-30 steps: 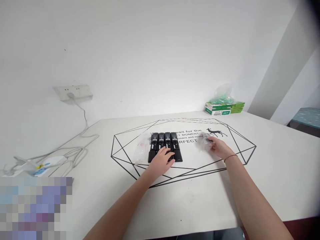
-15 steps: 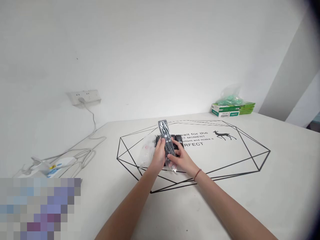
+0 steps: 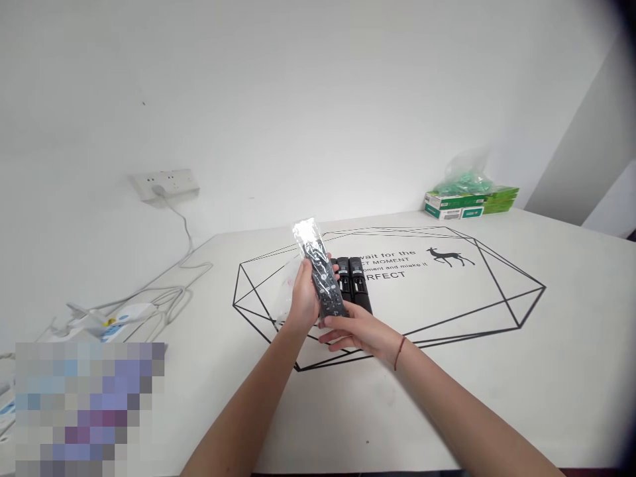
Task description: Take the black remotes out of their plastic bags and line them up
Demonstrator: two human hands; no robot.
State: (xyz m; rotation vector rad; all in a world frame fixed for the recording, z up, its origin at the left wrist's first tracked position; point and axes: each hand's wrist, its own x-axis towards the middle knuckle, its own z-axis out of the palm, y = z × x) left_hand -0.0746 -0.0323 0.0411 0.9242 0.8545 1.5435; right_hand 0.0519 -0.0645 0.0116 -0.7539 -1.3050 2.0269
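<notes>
A black remote control (image 3: 324, 278) in a clear plastic sleeve (image 3: 307, 230) is tilted in front of me, its buttons facing up. My left hand (image 3: 304, 297) is wrapped round its left side, fingertips showing past the right edge. At the lower end, my right hand (image 3: 355, 328) has its thumb on top of the remote and its fingers underneath. Behind them, several black remotes (image 3: 358, 286) lie side by side on the table, partly hidden, with open battery compartments showing. A clear plastic bag (image 3: 285, 301) lies left of my left hand.
Green and white boxes (image 3: 454, 205) with a plastic bag of green stuff (image 3: 467, 180) on top stand at the back right. Cables (image 3: 171, 291) run along the left from a wall socket (image 3: 166, 184) to power strips. The white table (image 3: 447, 397) bears printed lines, words and a deer.
The held remote has shifted left within the plastic sleeve, whose loose part now sticks out at the top. My right hand has slid down to the lower end, uncovering the remotes behind.
</notes>
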